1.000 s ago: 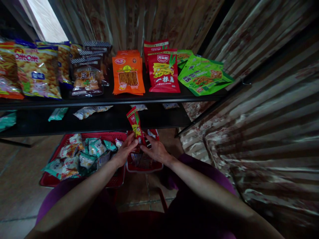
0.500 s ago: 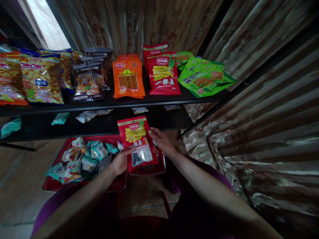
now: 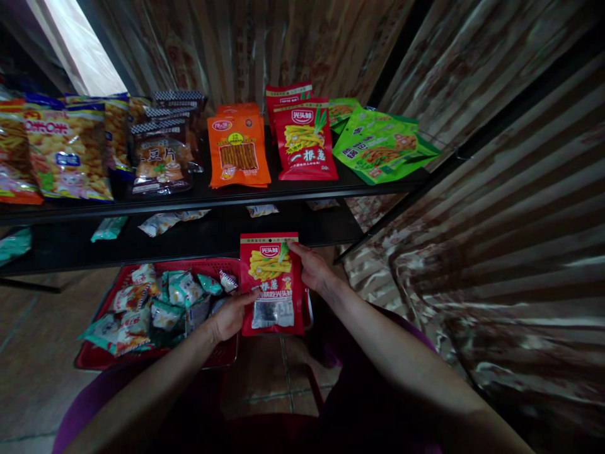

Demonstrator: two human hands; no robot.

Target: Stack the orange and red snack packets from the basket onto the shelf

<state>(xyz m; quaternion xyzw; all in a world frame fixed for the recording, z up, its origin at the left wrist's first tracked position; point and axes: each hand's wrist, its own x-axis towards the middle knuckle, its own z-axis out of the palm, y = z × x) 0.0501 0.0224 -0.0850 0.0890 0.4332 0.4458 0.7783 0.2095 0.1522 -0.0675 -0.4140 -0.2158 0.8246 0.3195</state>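
A red snack packet (image 3: 271, 284) with yellow sticks printed on it is held upright between both hands, below the front edge of the shelf. My left hand (image 3: 232, 315) grips its lower left edge, the thumb lying on its front. At the packet's upper right edge, my right hand (image 3: 312, 268) pinches it, with the fingers partly hidden behind. Beneath and to the left, a red basket (image 3: 87, 359) holds several small snack bags (image 3: 184, 290). On the upper shelf stand matching red packets (image 3: 305, 142).
Along the upper shelf (image 3: 189, 203) are orange packets (image 3: 239, 148), brown bags (image 3: 163, 154), puffed-snack bags (image 3: 69, 151) and green packets (image 3: 378, 148). The lower shelf (image 3: 227, 230) carries several small bags. A patterned curtain (image 3: 472, 208) hangs at the right, beside a black shelf post (image 3: 401, 217).
The held packet has turned from a tilt to nearly straight and shifted slightly right and down. Both hands keep hold of it. The shelf has moved slightly left in view.
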